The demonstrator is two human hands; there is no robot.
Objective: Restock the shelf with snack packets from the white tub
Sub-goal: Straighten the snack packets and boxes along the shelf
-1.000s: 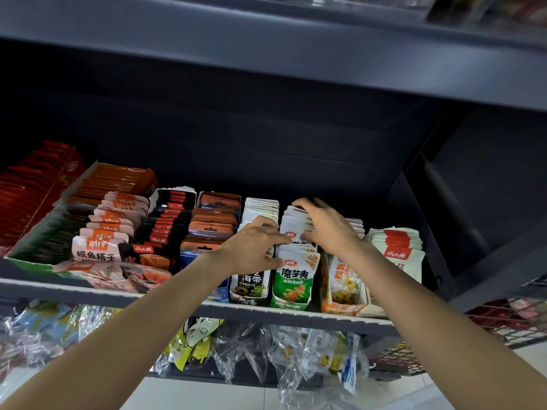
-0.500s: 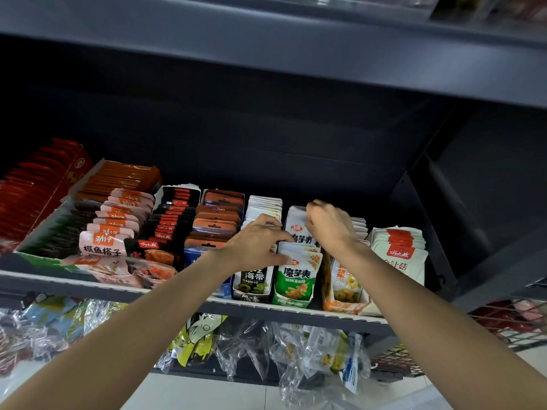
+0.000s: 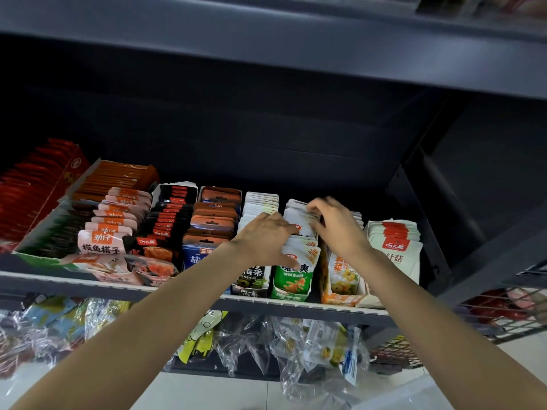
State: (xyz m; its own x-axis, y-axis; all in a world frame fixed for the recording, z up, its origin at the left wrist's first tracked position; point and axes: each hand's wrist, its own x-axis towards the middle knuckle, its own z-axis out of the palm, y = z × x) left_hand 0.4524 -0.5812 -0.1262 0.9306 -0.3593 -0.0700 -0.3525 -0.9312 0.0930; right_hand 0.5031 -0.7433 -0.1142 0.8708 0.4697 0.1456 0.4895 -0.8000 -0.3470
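Just right of the frame's centre, both hands work one row of green-and-white snack packets [image 3: 297, 263] standing in a green display carton [image 3: 291, 292] on the grey shelf [image 3: 296, 306]. The left hand [image 3: 266, 239] curls its fingers round the front few packets, the thumb pressed across their faces; the fingertips are hidden behind the packs. The right hand [image 3: 337, 224] pinches the tops of the packets further back in the same row, and motion blur smears its fingers, so how many it holds is hard to make out. The left forearm covers part of the black-and-white seaweed packets [image 3: 251, 275] and the blue packets [image 3: 196, 255] to the left. Right of the row stand yellow packets in an orange carton [image 3: 340, 294], then white packets with red labels [image 3: 396, 247]. At the lower right edge a pale translucent shape, perhaps the white tub [image 3: 414, 395], is cut off.
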